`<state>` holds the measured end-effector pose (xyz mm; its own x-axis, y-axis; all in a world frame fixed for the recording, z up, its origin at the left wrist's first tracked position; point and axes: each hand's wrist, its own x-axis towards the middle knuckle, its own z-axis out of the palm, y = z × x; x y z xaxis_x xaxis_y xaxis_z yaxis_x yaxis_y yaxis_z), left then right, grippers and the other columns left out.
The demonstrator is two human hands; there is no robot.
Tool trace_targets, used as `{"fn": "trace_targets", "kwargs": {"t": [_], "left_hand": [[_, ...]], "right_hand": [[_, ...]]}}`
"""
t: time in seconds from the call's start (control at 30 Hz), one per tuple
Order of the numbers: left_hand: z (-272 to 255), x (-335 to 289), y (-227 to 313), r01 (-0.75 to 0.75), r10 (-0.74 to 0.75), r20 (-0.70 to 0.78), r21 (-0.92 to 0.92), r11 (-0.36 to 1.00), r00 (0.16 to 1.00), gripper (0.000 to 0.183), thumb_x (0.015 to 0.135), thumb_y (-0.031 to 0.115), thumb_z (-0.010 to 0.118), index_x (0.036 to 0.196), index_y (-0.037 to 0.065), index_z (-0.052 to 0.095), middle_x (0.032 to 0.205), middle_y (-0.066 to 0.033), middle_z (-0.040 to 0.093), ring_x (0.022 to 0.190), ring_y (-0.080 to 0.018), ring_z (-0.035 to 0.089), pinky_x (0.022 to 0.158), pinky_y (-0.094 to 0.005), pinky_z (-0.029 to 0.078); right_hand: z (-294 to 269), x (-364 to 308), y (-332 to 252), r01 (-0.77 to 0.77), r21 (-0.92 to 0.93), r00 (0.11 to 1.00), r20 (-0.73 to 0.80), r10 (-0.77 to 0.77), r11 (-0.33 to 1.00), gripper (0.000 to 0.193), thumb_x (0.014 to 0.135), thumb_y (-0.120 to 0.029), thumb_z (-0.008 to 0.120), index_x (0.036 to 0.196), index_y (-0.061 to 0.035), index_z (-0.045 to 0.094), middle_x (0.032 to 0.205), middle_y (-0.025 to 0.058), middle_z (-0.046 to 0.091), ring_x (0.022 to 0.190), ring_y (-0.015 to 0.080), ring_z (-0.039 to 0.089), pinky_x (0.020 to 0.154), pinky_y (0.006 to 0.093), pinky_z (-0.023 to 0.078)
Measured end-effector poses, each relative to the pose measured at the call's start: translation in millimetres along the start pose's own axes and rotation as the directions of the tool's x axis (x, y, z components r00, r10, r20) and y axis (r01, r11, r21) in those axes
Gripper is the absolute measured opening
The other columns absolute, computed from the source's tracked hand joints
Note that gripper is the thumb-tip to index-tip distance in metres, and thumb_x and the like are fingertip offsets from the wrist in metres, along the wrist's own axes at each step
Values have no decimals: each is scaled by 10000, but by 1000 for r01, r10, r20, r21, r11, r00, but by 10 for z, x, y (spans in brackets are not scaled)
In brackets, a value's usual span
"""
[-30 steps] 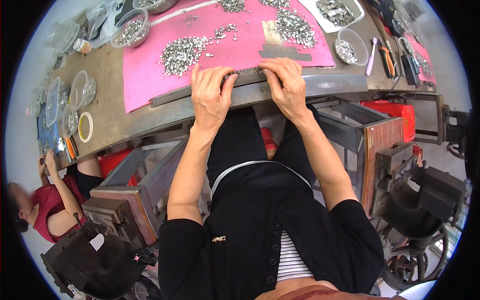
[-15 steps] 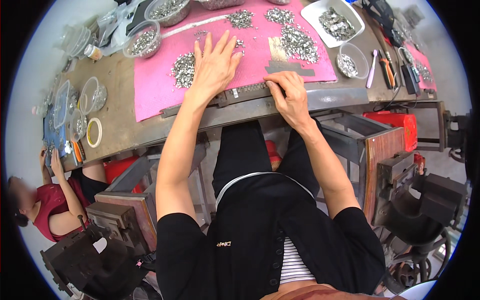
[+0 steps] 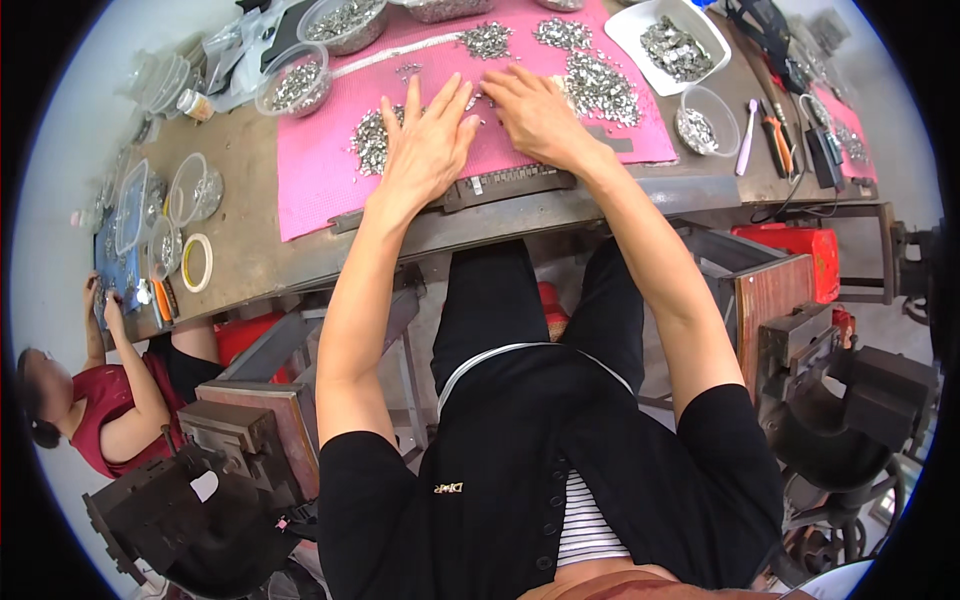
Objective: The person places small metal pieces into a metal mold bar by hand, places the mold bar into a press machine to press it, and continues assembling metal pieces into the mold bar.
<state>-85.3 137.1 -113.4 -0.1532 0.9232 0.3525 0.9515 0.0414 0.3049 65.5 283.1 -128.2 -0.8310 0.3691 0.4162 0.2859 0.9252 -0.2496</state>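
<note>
Beyond the grey metal strip (image 3: pixel 510 183), both hands had moved up onto the pink mat (image 3: pixel 320 170): left hand (image 3: pixel 425 145) spread flat, right hand (image 3: pixel 540 115) open, among small metal pieces (image 3: pixel 372 140), gathering likely resumed.

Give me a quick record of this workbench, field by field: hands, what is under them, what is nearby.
left hand: flat, fingers spread, on the pink mat
right hand: palm down on the mat, beside the left hand
under the hands: small loose metal parts in heaps
near edge: dark metal strip in front of the wrists
right side: white tray and clear cup, both with metal parts
left side: roll of tape
other person: seated at lower left
</note>
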Motion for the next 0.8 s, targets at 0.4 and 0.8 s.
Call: {"fn": "trace_targets", "kwargs": {"t": [0.4,0.8], "left_hand": [[-203,-358,116,96,-98,2,-228,969,995,255,936,183,672,1178,133,732,1223,-42,717,1296,-340,532,1138,-664,217],[33,0,59,78,-71,-204,26,997,976,113,874,223,749,968,161,751,877,11,695,914,-213,591,982,-472,318]], "right_hand": [[-435,-346,56,118,219,993,-7,-119,968,217,925,-59,592,1108,-28,704,1106,114,700,1109,317,618,971,440,464],[-199,-141,4,119,197,990,-104,-100,973,183,875,-72,683,1052,-82,730,895,96,608,879,289,582,817,404,467]]}}
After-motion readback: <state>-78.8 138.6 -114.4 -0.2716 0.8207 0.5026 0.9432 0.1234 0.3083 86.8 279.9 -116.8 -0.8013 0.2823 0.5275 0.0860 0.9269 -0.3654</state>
